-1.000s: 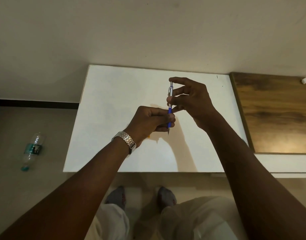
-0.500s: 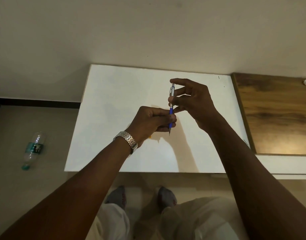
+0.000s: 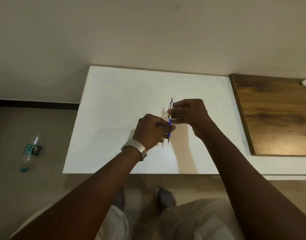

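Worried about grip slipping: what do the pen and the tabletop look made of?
The pen: blue lower barrel looks plastic, upper half silvery, metal or metallised plastic, by its sheen. The tabletop: white, smooth, matt, likely laminate or painted board.

Teal label on floor bottle (image 3: pixel 31 151) too blurred to read, no other lettering

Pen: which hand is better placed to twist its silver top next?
Probably the right hand: it pinches the silver top of the pen, while the left hand grips the blue barrel.
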Motion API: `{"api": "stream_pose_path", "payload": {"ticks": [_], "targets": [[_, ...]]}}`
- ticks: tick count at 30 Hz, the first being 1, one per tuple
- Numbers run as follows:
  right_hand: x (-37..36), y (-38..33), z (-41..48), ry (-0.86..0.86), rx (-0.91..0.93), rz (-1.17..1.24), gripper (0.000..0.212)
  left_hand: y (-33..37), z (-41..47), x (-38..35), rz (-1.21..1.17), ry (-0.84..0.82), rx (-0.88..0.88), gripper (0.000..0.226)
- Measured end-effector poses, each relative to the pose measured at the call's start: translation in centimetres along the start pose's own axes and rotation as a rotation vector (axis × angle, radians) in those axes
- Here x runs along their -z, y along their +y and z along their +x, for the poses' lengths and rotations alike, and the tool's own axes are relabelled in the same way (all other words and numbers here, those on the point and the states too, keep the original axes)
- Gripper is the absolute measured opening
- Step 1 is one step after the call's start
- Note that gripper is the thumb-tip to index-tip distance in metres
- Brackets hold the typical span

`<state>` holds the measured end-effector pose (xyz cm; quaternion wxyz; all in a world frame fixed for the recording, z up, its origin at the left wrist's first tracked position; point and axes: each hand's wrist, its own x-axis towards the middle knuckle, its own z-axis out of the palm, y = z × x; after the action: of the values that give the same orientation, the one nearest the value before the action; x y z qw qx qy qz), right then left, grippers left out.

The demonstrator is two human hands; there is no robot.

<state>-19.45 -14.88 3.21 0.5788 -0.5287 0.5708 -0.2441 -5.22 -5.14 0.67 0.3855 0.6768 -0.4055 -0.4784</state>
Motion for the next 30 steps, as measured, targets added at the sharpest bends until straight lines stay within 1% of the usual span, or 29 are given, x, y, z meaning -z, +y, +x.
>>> {"api": "stream_pose_path", "payload": {"ticks": [2,5,10,14,22,30], "targets": [[0.0,0.7,0.0,-0.003,-0.061,-0.039,0.025,0.0,-0.2,-0.5,0.111,0.037,-0.011,0.021],[-0.1,1.6,0.2,-0.001,-0.129,-0.073,0.025,0.3,-0.2,-1.2,0.213,0.043,-0.002,0.023],[-0.6,2.5,0.4,0.041,-0.168,-0.083,0.019,0.3,-0.1,-1.9,0.362,0.022,-0.007,0.023],[-0.6,2.6,0.6,0.047,-0.162,-0.125,0.018,0.1,0.0,-2.3,0.406,0.036,0.003,0.026],[-0.9,2.8,0.4,0.084,-0.096,-0.240,0.014,-0.7,0.4,-2.8,0.471,0.045,-0.019,0.023],[-0.8,3.0,0.5,0.102,-0.100,-0.240,0.013,-0.8,0.4,-3.0,0.481,0.057,-0.027,0.025]]}}
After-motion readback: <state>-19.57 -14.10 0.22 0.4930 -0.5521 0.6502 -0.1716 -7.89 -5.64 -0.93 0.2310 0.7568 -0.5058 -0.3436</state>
